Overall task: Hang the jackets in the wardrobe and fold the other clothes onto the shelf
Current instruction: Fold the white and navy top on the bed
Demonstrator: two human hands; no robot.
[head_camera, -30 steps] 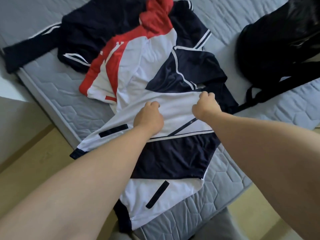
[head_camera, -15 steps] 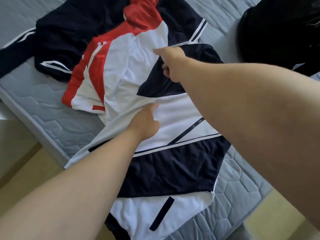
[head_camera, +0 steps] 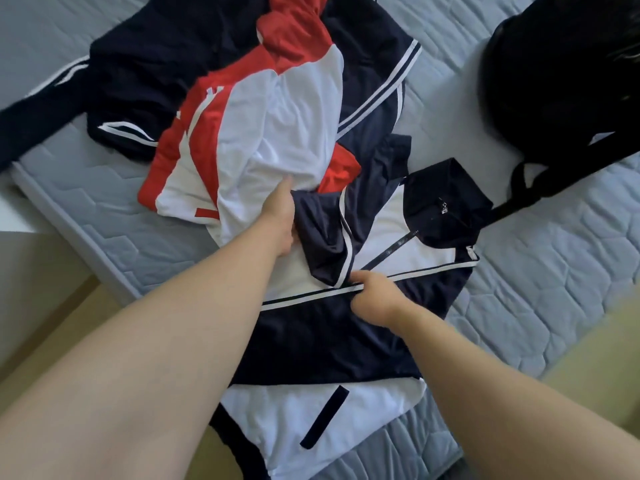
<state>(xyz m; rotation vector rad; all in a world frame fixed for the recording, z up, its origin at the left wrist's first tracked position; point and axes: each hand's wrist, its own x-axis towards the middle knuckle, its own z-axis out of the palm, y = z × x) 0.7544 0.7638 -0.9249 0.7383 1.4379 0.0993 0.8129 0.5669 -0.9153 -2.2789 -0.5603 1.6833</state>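
Lying on the grey quilted mattress (head_camera: 519,306), the navy-and-white zip-up track jacket (head_camera: 329,341) is overhanging its near edge. Right hand (head_camera: 375,296) is pinching the tip of the folded navy sleeve (head_camera: 325,244), fingers curled tight. Left hand (head_camera: 280,216) is resting btwn that sleeve & the red-and-white jacket (head_camera: 277,133), fingers hidden, can't tell.

Grey quilted mattress (head_camera: 540,282), pale wooden floor (head_camera: 52,327) beside it, black bag (head_camera: 554,81) on mattress, soft daylight
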